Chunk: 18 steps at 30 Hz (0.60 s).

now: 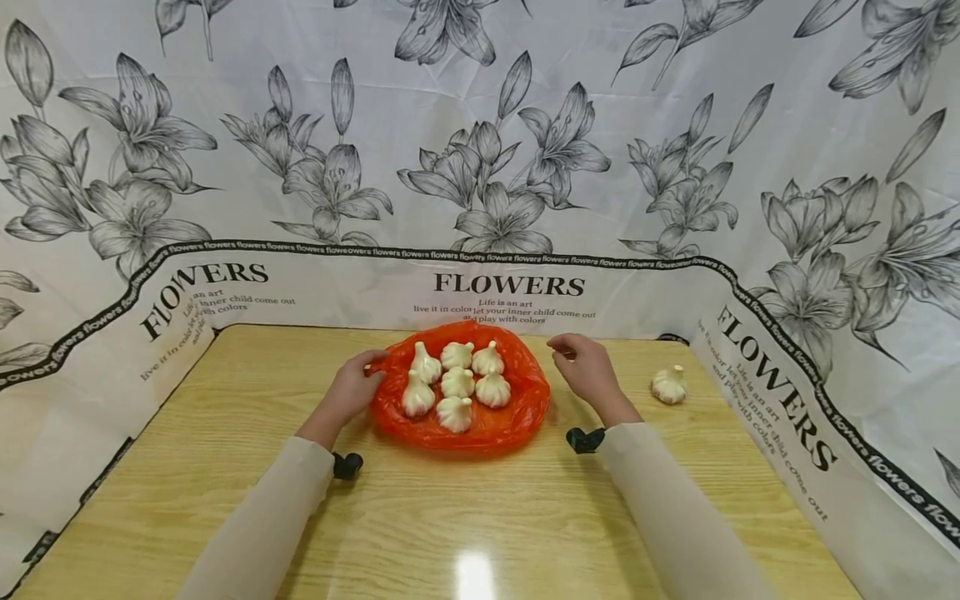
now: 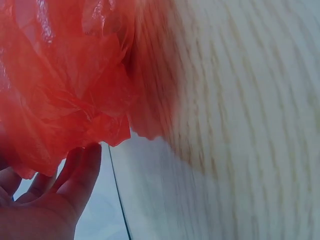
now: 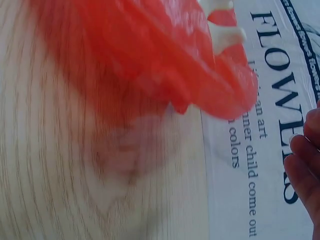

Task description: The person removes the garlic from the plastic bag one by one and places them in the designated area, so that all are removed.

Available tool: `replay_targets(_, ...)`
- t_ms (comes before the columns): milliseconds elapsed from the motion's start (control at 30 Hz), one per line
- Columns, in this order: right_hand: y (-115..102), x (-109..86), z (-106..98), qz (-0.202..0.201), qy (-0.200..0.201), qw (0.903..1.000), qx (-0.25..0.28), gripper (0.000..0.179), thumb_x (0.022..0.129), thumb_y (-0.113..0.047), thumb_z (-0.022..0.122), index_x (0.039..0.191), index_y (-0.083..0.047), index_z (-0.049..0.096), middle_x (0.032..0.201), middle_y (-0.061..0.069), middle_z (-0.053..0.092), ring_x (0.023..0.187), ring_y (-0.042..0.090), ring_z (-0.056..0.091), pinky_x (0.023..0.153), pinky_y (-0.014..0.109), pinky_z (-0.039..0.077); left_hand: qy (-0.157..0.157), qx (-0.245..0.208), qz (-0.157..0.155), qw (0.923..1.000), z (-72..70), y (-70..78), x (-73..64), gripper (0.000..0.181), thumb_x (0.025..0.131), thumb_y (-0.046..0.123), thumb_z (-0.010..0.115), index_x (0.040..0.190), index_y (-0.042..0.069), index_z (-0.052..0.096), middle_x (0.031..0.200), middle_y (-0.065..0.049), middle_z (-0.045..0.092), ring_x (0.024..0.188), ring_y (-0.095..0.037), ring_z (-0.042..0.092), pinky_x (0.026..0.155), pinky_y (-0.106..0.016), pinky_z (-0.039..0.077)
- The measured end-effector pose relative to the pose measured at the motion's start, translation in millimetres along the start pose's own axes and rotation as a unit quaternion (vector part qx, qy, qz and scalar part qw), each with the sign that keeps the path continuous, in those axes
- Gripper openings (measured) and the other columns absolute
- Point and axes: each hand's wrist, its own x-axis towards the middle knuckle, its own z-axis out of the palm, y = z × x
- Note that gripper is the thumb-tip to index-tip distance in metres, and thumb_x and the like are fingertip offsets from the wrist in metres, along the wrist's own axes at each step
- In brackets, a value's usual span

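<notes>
A red plastic bag [image 1: 517,421] lies spread on the table with its mouth up and its rim folded outward. Several white garlic bulbs [image 1: 457,383] sit inside it. At the bag's left edge my left hand [image 1: 351,385] pinches the rim with thumb and fingers; in the left wrist view the crumpled plastic [image 2: 65,85] partly hides the fingertips. My right hand [image 1: 591,373] hovers just right of the bag, apart from it, fingers loosely curled around nothing. The right wrist view shows its fingers [image 3: 302,175] clear of the bag's edge [image 3: 175,90].
A single garlic bulb [image 1: 669,384] lies on the wooden table [image 1: 420,517] at the far right, near the edge. White cloth printed with flowers and lettering [image 1: 510,285] encloses the table at the back and both sides. Each wrist wears a small dark device [image 1: 347,466].
</notes>
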Motion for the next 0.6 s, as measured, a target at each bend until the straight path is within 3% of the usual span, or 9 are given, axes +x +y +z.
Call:
replay_targets(267,-13.8,3.6,17.5,0.01,-0.014,0.9997,0.019,0.022,0.092,-0.013,0.061,0.111,-0.006,0.069,0.111,0.011,0.068,0.102,0.028,0.064,0.093,0.045,0.054,0.01,-0.021,-0.005,0.9997,0.6,-1.2,-1.8,0.039,0.099,0.011,0.049,0.138,0.011,0.051,0.138,-0.015,0.052,0.111,-0.029,0.056,0.092,-0.041,0.055)
replay_targets(600,-28.0,2.0,34.0,-0.017,-0.027,0.9981,0.053,0.024,0.089,-0.012,0.067,0.111,-0.005,0.07,0.108,0.01,0.07,0.098,0.027,0.066,0.09,0.044,0.055,0.024,-0.042,0.0,0.9988,1.6,0.5,-5.3,0.038,0.098,0.007,0.05,0.136,0.008,0.053,0.136,-0.017,0.053,0.112,-0.03,0.056,0.092,-0.042,0.055)
